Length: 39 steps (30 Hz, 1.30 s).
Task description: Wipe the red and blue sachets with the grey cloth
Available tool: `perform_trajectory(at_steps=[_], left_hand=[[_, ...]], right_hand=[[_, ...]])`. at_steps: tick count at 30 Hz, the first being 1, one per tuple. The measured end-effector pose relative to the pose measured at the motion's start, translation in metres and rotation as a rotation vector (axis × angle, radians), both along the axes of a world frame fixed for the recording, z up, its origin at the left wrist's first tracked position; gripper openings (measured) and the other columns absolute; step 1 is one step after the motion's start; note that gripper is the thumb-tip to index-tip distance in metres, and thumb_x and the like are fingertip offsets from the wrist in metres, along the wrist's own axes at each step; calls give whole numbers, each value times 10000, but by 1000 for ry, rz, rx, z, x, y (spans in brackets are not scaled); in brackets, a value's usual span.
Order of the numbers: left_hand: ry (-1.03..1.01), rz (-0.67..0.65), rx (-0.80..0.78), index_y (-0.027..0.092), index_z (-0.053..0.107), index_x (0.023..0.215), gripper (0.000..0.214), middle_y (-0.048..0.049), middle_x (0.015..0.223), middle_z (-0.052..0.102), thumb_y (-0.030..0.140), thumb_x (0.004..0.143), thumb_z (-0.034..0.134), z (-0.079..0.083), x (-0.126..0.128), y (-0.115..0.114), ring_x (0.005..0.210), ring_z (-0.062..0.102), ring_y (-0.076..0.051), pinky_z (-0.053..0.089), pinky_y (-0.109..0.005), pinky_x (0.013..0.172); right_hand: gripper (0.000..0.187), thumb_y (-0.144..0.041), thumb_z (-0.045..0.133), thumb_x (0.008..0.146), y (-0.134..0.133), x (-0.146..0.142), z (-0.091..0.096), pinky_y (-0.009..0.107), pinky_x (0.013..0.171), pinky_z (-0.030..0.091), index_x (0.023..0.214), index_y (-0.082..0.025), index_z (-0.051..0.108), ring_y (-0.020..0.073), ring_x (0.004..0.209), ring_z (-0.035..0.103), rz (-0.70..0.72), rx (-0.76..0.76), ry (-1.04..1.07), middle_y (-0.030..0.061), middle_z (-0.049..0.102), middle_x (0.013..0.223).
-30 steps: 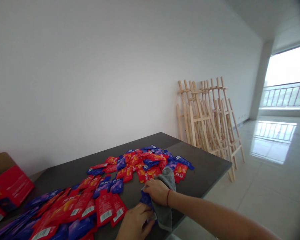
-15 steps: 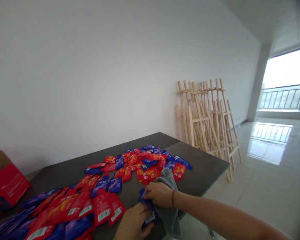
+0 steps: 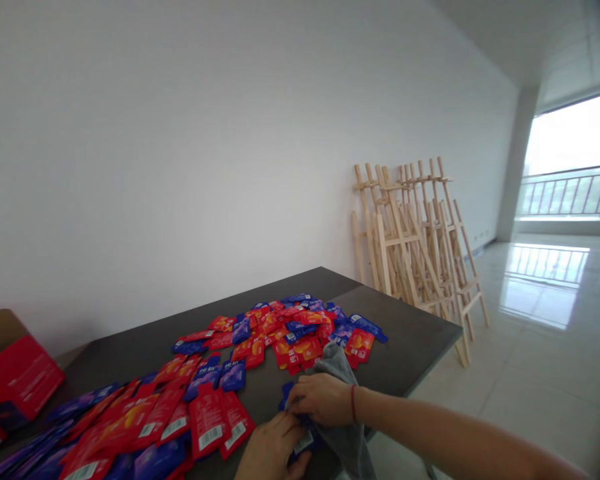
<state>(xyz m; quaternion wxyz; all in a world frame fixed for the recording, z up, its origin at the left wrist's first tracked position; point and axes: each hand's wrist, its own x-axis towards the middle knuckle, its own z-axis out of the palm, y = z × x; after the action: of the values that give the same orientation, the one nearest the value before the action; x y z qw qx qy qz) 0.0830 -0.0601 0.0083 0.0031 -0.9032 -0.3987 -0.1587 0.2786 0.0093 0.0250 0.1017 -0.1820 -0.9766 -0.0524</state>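
Observation:
Close to the table's near edge, a blue pouch [image 3: 309,440] with a white barcode label lies mostly hidden under both hands. My left hand [image 3: 274,445] grips its left side, thumb toward me and fingers across the top. On the upper part of the pouch, my right hand [image 3: 323,400] is closed around a grey cloth [image 3: 336,363], which bunches above the fingers and hangs down past the table edge. A red pouch [image 3: 209,423] lies just left of my left hand, and a red pouch with orange print [image 3: 359,345] lies beyond the cloth.
The dark table [image 3: 400,327] carries a loose pile of red and blue pouches [image 3: 273,327] at the back and overlapping rows of pouches [image 3: 130,427] at left. A red box [image 3: 25,373] stands at far left. Wooden easels [image 3: 410,233] lean against the white wall.
My left hand has shifted slightly up and closer to my right hand. The right hand and cloth have moved a little over the pouch, and the view has shifted slightly.

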Motion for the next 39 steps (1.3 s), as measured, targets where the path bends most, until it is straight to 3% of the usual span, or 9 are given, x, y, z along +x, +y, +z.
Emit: perform_trajectory(at_steps=[5,9,12,15,20,28,34,39], left_hand=[[-2,-22,24,267,642,1045,288,-1,1079,705,203,765,671,-1,1,0,997,647,-191,546,-268,815],[0,-15,9,258,649,1057,295,-22,1132,701,258,766,696,6,2,-3,1060,640,-210,546,-292,873],[76,-11,-1,254,646,1100,393,-48,1265,658,332,728,746,9,0,-2,1147,613,-258,523,-376,970],[118,15,25,248,601,1208,504,-68,1364,592,294,725,737,5,-3,0,1220,572,-274,488,-410,1029],[165,42,45,207,561,1280,458,-92,1299,639,304,834,608,-3,3,3,1182,602,-253,504,-372,1004],[340,101,29,208,640,1141,274,-86,1113,717,227,906,499,21,12,-5,1017,674,-249,548,-405,902],[483,186,21,176,589,1230,490,-116,1145,705,-14,833,373,39,-16,-3,1041,675,-234,554,-393,890],[421,343,91,179,599,1237,524,-115,1195,690,21,807,344,72,-83,9,1104,652,-245,504,-411,971]], right_hand=[[335,-226,485,918,-16,24,-8,310,870,407,1222,-253,622,205,1037,537,-81,-32,50,19,606,1263],[296,-199,465,934,-11,11,-11,319,832,420,1161,-208,654,219,984,553,-236,-34,91,54,639,1172],[239,-168,478,928,-6,-3,-13,322,774,429,1061,-160,678,230,935,563,-332,-9,133,80,656,1074],[190,-168,503,925,-6,-9,-17,317,740,431,1010,-168,673,224,923,563,-414,16,179,72,654,1027],[181,-147,501,917,-8,-10,-22,320,720,432,1011,-172,653,224,920,556,-531,5,200,69,634,997],[201,-144,488,891,-15,-10,-14,324,753,434,997,-172,657,224,944,545,-556,-37,218,70,627,997],[247,-144,460,902,-17,-10,-11,330,791,435,1044,-174,659,226,971,545,-554,-80,223,77,627,1028],[255,-141,460,902,-18,-9,-8,330,810,433,1051,-178,663,225,980,544,-556,-87,233,79,630,1037]])
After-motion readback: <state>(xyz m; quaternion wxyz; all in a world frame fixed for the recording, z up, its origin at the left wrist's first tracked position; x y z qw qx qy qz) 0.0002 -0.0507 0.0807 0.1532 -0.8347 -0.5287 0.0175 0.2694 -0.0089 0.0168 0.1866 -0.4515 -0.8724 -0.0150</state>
